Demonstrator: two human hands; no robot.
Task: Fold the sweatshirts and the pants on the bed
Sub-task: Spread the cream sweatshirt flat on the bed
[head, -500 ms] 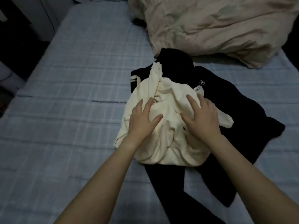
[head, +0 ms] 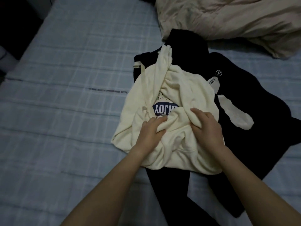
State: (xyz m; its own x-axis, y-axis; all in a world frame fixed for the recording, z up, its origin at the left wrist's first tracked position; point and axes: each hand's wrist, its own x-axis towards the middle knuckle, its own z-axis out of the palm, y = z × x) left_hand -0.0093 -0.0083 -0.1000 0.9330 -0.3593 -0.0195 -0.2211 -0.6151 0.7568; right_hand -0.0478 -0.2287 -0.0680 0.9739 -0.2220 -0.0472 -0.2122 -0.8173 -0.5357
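A crumpled cream sweatshirt [head: 184, 85] with a blue printed patch lies in a heap on top of dark clothes in the middle of the bed. My left hand [head: 150, 132] pinches a bunch of its cream cloth near the patch. My right hand [head: 206, 126] is closed on another fold just to the right. Under it spreads a black sweatshirt [head: 254, 101] with a small white round logo, reaching to the right. Black pants [head: 169, 190] stick out below the cream heap toward me. A cream sleeve end [head: 234, 115] rests across the black sweatshirt.
The bed has a pale blue checked sheet [head: 68, 98], wide on the left of the heap. A rumpled beige duvet [head: 231, 20] fills the far right corner, touching the black cloth. The bed's left edge drops to a dark floor [head: 9, 39].
Both hands were lying flat with spread fingers on the cream sweatshirt; now they have closed on its cloth and pulled it apart, uncovering the blue printed patch.
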